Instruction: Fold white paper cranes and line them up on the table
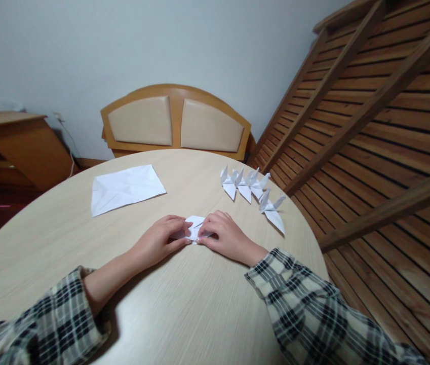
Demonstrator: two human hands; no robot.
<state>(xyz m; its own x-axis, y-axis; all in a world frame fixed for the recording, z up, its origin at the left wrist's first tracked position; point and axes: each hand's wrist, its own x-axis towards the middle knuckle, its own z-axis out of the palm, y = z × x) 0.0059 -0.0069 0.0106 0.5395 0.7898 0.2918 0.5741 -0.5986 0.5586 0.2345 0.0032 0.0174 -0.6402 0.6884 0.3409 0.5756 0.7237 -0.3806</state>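
Note:
A small folded white paper (194,228) lies on the round table in front of me, partly hidden under my fingers. My left hand (163,235) grips its left side, with thumb at the near edge and fingers bent over the top. On the right side, my right hand (224,235) holds the same paper in a pinch, its thumb close to the left thumb. Creases and a raised flap show between the two hands. Several white origami cranes (274,213) stand to the right, beyond my right hand.
A larger creased sheet of white paper (127,187) lies at the far left of the round table (154,314). Behind the table is a headboard (177,121) with cream panels. A slatted wooden frame (382,121) leans on the right; a wooden cabinet (25,147) stands on the left.

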